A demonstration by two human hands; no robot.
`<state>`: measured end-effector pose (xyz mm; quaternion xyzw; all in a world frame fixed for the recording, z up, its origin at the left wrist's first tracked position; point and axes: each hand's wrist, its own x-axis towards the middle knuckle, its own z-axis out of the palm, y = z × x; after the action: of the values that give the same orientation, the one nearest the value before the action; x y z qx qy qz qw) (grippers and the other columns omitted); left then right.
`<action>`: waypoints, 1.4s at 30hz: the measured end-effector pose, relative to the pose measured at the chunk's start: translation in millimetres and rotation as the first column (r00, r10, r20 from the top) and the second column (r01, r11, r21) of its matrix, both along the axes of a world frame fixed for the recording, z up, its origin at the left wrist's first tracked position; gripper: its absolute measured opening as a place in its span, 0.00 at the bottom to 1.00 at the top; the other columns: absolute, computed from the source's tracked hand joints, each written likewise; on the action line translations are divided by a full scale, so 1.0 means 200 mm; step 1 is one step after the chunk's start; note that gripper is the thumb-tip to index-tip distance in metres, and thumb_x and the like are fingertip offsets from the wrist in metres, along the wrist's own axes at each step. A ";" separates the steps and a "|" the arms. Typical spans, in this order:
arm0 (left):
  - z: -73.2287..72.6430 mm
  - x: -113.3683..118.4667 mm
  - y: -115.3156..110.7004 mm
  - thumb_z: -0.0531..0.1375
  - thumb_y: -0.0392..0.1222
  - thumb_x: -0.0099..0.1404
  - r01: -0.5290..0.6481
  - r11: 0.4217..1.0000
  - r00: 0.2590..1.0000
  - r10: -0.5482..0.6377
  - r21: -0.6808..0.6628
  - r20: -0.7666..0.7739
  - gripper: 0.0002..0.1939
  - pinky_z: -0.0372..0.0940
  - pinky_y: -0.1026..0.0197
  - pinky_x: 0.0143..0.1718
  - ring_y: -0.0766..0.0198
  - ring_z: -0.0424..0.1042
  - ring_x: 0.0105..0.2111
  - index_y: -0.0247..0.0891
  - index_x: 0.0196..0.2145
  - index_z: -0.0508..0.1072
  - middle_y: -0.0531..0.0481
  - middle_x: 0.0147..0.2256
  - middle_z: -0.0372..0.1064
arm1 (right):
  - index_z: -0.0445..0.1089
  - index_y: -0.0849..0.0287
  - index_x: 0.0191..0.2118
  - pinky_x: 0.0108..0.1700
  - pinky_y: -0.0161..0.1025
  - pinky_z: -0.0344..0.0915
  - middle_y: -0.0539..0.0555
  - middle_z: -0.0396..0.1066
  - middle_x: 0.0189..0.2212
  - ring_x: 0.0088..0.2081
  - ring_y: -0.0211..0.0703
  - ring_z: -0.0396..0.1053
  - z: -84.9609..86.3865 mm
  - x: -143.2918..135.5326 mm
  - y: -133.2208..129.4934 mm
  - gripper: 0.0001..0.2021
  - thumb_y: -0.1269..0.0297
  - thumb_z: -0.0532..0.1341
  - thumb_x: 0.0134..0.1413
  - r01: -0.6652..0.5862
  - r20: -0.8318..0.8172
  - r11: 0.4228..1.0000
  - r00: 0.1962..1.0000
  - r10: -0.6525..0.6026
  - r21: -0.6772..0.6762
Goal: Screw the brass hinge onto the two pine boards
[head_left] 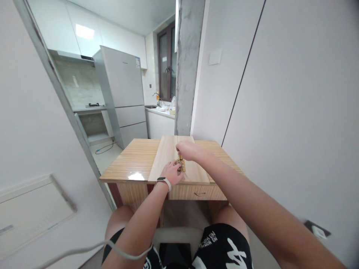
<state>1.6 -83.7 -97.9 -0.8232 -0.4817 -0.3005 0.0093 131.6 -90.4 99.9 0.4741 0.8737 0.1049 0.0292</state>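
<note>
A brass-coloured metal hinge [183, 165] with holes lies on the pale wooden boards [164, 157]. My left hand [171, 173] presses it down from the left, fingers bent over its near part and partly hiding it. Above the hinge, my right hand [189, 150] is closed in a fist around the handle of what looks like a screwdriver [180, 157], held upright with its lower end at the metal. The handle is mostly covered by my fingers, and the tip is too small to make out.
The boards lie across a striped wooden desk [129, 158] with a drawer [199, 193]. A wall [266, 112] rises close on the right. Beyond the desk are a concrete pillar [187, 74], a fridge [126, 82] and a kitchen counter [159, 121]. A pale cable [117, 251] hangs at lower left.
</note>
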 end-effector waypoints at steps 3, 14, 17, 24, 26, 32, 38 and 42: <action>0.00 0.00 0.00 0.63 0.46 0.66 0.004 1.000 1.000 -0.004 0.001 0.000 0.14 0.66 0.48 0.58 0.50 0.70 0.53 0.45 0.49 0.78 0.44 0.55 0.70 | 0.81 0.65 0.43 0.43 0.35 0.66 0.67 0.81 0.44 0.45 0.50 0.78 -0.01 -0.01 0.00 0.13 0.60 0.64 0.66 0.034 -0.001 0.999 0.999 -0.034 0.006; 0.00 0.01 0.00 0.64 0.47 0.66 -0.005 1.000 1.000 0.005 -0.007 0.009 0.15 0.66 0.47 0.58 0.50 0.70 0.53 0.45 0.50 0.78 0.43 0.56 0.70 | 0.79 0.61 0.43 0.42 0.36 0.61 0.60 0.80 0.44 0.45 0.46 0.75 -0.04 0.03 0.01 0.07 0.68 0.62 0.66 -0.023 -0.082 0.994 0.996 0.032 0.107; 0.01 0.00 -0.01 0.64 0.47 0.66 0.004 1.000 1.000 -0.004 -0.007 0.000 0.15 0.66 0.48 0.57 0.50 0.70 0.53 0.45 0.49 0.78 0.42 0.56 0.70 | 0.77 0.61 0.43 0.39 0.36 0.58 0.59 0.80 0.42 0.43 0.45 0.75 -0.04 0.05 -0.01 0.07 0.72 0.62 0.63 -0.061 -0.089 0.994 0.994 0.069 0.091; 0.01 0.00 -0.01 0.64 0.46 0.66 0.003 1.000 1.000 -0.003 0.013 0.004 0.14 0.67 0.48 0.57 0.50 0.70 0.52 0.44 0.48 0.79 0.42 0.56 0.70 | 0.78 0.61 0.47 0.41 0.34 0.59 0.60 0.80 0.44 0.45 0.46 0.75 0.02 0.04 -0.06 0.12 0.76 0.64 0.58 -0.046 -0.021 0.999 0.999 0.046 -0.007; 0.01 0.00 -0.01 0.64 0.46 0.66 0.000 1.000 1.000 0.000 0.011 0.005 0.14 0.67 0.48 0.57 0.50 0.70 0.52 0.44 0.48 0.79 0.42 0.56 0.70 | 0.78 0.60 0.48 0.41 0.34 0.60 0.60 0.80 0.43 0.45 0.46 0.76 0.03 0.03 -0.06 0.12 0.76 0.65 0.59 -0.029 -0.014 1.000 0.999 0.028 -0.010; 0.01 0.00 -0.01 0.64 0.46 0.65 -0.003 1.000 1.000 0.003 0.000 0.004 0.15 0.67 0.47 0.57 0.50 0.70 0.53 0.44 0.49 0.79 0.42 0.56 0.70 | 0.79 0.63 0.45 0.42 0.34 0.63 0.64 0.81 0.43 0.45 0.48 0.78 0.05 0.03 -0.07 0.09 0.65 0.63 0.67 0.044 -0.007 0.999 0.999 -0.044 -0.006; 0.00 0.00 0.00 0.64 0.47 0.65 -0.008 1.000 1.000 0.008 -0.021 0.003 0.16 0.65 0.46 0.59 0.49 0.70 0.54 0.45 0.51 0.79 0.42 0.58 0.69 | 0.80 0.65 0.45 0.44 0.37 0.64 0.67 0.80 0.44 0.46 0.51 0.77 0.03 0.03 -0.06 0.17 0.57 0.59 0.71 0.088 -0.037 0.993 0.996 -0.085 0.083; 0.01 0.00 0.00 0.64 0.47 0.65 -0.012 1.000 1.000 0.012 -0.024 0.003 0.17 0.66 0.47 0.59 0.49 0.70 0.54 0.45 0.51 0.79 0.43 0.58 0.69 | 0.80 0.63 0.43 0.45 0.35 0.62 0.64 0.78 0.46 0.46 0.46 0.76 0.00 0.04 -0.03 0.12 0.67 0.58 0.70 0.012 -0.058 0.994 0.998 -0.006 0.110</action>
<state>2.4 -83.8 -96.7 -0.8198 -0.4902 -0.2961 0.0006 138.9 -97.3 99.0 0.4818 0.8649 0.1389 -0.0217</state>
